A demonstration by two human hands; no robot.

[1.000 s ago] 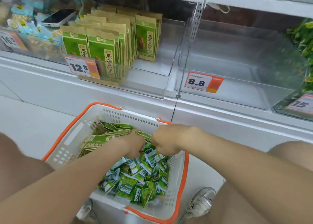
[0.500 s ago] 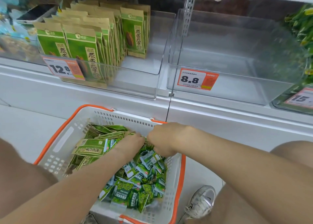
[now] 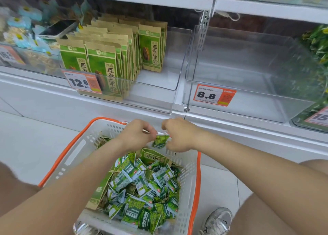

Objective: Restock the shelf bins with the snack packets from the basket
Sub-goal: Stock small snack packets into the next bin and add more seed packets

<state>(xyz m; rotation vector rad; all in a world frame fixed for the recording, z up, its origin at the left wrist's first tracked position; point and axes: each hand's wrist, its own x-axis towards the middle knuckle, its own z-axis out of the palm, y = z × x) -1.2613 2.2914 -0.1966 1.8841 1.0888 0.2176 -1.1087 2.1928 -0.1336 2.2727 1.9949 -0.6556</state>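
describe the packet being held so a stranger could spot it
Find the white basket with the orange rim below the shelf. Over its far edge, the left hand and right hand pinch one small green packet, the only one clear of the heap.

A smartphone (image 3: 56,29) lies atop pale blue packets (image 3: 19,21) at upper left; a grey sneaker (image 3: 217,220) stands on the white floor (image 3: 26,146).

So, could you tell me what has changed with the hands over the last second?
The left hand and right hand have lifted out of the pile toward the far rim of the basket and now pinch one small green packet between them. The basket and the seed bags in the 12.8 bin stayed put.
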